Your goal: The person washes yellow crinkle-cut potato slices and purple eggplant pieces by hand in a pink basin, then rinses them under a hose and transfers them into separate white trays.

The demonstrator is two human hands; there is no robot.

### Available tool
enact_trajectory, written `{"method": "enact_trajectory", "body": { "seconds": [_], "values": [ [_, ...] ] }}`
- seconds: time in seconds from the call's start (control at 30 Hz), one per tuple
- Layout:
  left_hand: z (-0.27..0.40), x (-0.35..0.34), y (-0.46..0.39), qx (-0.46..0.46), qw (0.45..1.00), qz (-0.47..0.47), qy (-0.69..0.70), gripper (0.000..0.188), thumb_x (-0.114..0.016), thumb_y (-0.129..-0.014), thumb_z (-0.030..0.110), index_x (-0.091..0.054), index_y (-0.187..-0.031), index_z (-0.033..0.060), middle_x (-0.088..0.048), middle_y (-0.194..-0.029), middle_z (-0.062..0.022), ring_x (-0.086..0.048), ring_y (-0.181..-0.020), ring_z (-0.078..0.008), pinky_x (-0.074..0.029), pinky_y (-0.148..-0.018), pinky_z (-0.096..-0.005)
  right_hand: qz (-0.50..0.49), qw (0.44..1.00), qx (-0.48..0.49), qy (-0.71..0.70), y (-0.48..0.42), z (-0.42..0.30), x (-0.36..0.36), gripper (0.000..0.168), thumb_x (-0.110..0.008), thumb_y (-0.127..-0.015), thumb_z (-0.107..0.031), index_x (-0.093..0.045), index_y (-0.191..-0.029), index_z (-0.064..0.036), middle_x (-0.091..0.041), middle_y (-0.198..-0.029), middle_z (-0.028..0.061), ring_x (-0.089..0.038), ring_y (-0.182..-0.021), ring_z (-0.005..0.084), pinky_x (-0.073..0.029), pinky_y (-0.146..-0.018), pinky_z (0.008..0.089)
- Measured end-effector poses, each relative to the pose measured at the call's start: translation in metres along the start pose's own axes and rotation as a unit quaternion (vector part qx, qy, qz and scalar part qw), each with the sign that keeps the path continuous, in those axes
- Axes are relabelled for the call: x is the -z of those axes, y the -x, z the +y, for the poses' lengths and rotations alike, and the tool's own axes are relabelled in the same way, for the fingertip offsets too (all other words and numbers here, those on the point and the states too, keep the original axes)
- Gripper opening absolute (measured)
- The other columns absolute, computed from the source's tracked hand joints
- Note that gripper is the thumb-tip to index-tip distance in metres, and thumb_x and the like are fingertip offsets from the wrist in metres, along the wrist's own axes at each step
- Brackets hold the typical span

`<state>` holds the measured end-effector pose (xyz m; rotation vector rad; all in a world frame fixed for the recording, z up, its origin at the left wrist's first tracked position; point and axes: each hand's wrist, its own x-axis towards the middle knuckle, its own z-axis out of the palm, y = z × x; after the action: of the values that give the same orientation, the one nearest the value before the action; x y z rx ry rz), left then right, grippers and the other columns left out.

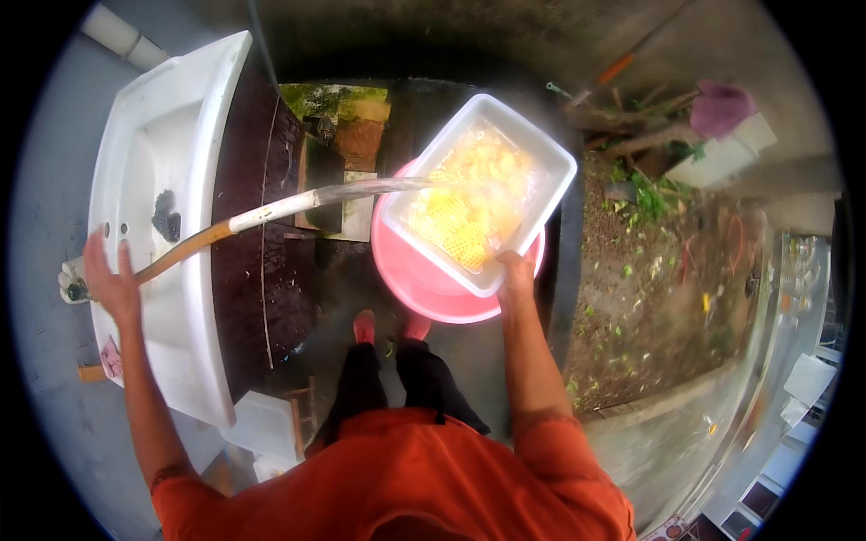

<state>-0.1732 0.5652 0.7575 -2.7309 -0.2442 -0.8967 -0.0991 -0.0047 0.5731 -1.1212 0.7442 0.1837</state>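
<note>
Water pours from a hose point(270, 211) into a white rectangular plastic tub point(406, 166), where yellow, waffle-patterned pieces point(467, 247) lie in water. My right hand point(517, 274) grips the tub's near corner. Under the tub is a round pink basin point(406, 284). My left hand point(111, 277) is raised beside the tap point(73, 283) at the wall, fingers apart; whether it touches the tap or the hose end is hard to tell. The hose runs from there across the white washbasin point(159, 324).
A dark, bunched scrubber or cloth point(166, 216) lies in the washbasin. A translucent plastic box point(260, 422) stands near its lower end. Right of the tub are a soil bed point(649, 324), branches point(643, 125) and a purple cloth point(722, 108).
</note>
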Motion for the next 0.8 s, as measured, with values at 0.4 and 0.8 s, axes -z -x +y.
{"method": "enact_trajectory", "body": {
  "seconds": [0.4,0.8],
  "values": [
    [-0.07,0.01,0.016,-0.027,0.953,-0.085,-0.288,0.048,-0.056,-0.085,0.033,-0.047,-0.128,0.0118,-0.054,-0.121,-0.016,-0.053,-0.108,-0.0299,-0.041,-0.089,-0.0397,0.051,0.994,0.071,-0.068,0.006,0.035,-0.013,0.047,-0.048,-0.068,0.007,-0.046,-0.115,0.004,-0.053,-0.09,0.0108,-0.056,-0.077,0.0218,-0.048,-0.059,0.0315],
    [-0.165,-0.038,0.012,0.177,0.98,-0.081,-0.045,0.038,-0.053,-0.088,0.032,-0.056,-0.118,0.0097,-0.065,-0.093,-0.0123,-0.062,-0.081,-0.0269,-0.046,-0.072,-0.0357,0.075,0.983,0.074,-0.149,0.028,0.059,-0.046,0.051,-0.046,-0.068,0.008,-0.044,-0.118,0.005,-0.052,-0.095,0.0117,-0.054,-0.083,0.022,-0.048,-0.067,0.0311]
  ]
}}
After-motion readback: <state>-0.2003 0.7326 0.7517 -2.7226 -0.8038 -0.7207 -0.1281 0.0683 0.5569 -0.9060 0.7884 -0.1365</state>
